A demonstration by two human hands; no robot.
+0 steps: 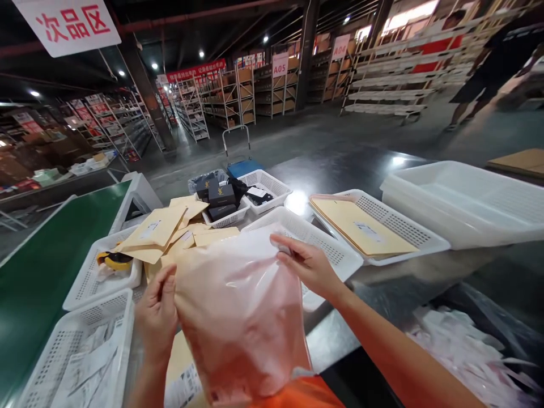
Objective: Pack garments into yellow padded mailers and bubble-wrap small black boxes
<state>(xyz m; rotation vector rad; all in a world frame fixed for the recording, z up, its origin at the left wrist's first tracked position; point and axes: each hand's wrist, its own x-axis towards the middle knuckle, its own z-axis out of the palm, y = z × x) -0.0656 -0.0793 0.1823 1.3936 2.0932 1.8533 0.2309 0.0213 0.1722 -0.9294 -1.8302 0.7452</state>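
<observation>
A large translucent plastic bag (242, 306) hangs between my hands, close to my body, and reddish-orange shows through its lower part. Its left edge is pinched by my left hand (157, 309), thumb against fingers. At the upper right corner, my right hand (308, 260) grips the bag's edge the same way. I cannot tell whether anything lies inside the bag. Just beyond it, yellow padded envelopes (159, 226) are heaped on the metal table. Part of another envelope with a printed label (187, 385) shows below my left hand.
White baskets stand around: one with envelopes (357, 226), one with black boxes (223, 195), one with a yellow-and-black tape dispenser (114, 260), one with clear packets (91, 357). A green conveyor belt (55, 249) runs at left. Scraps fill a bin (467, 345) at lower right. A person (493, 62) stands far right.
</observation>
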